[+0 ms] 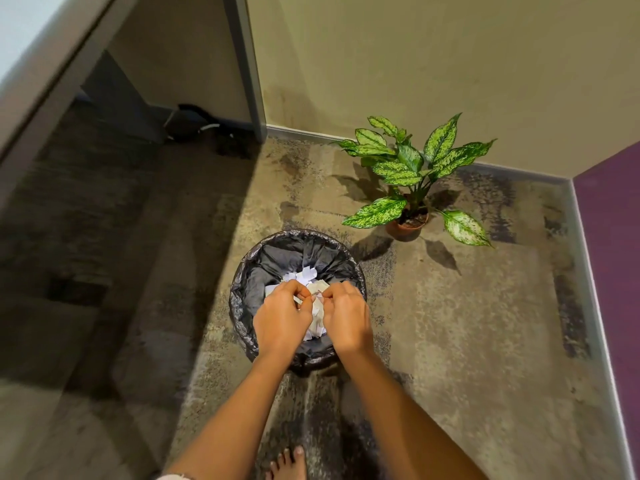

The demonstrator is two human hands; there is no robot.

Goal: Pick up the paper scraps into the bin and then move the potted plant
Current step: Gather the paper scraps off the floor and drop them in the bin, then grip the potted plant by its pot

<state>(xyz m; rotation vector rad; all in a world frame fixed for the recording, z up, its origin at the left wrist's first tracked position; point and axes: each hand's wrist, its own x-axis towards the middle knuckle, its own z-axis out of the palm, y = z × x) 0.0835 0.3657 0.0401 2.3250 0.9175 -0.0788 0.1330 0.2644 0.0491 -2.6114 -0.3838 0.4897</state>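
A round bin (249,271) lined with a black plastic bag stands on the floor just in front of me. White paper scraps (306,273) lie piled inside it. My left hand (280,320) and my right hand (344,315) hover side by side over the bin's mouth, fingers curled, pinching small paper scraps between the fingertips. The potted plant (412,164), with speckled green leaves in a small terracotta pot (405,230), stands on the floor beyond the bin to the right, near the wall.
A beige wall runs behind the plant and a purple wall (613,237) closes the right side. A grey desk (45,84) with a metal leg (247,71) stands at the left, a dark object beneath it. My bare foot (287,462) is at the bottom edge.
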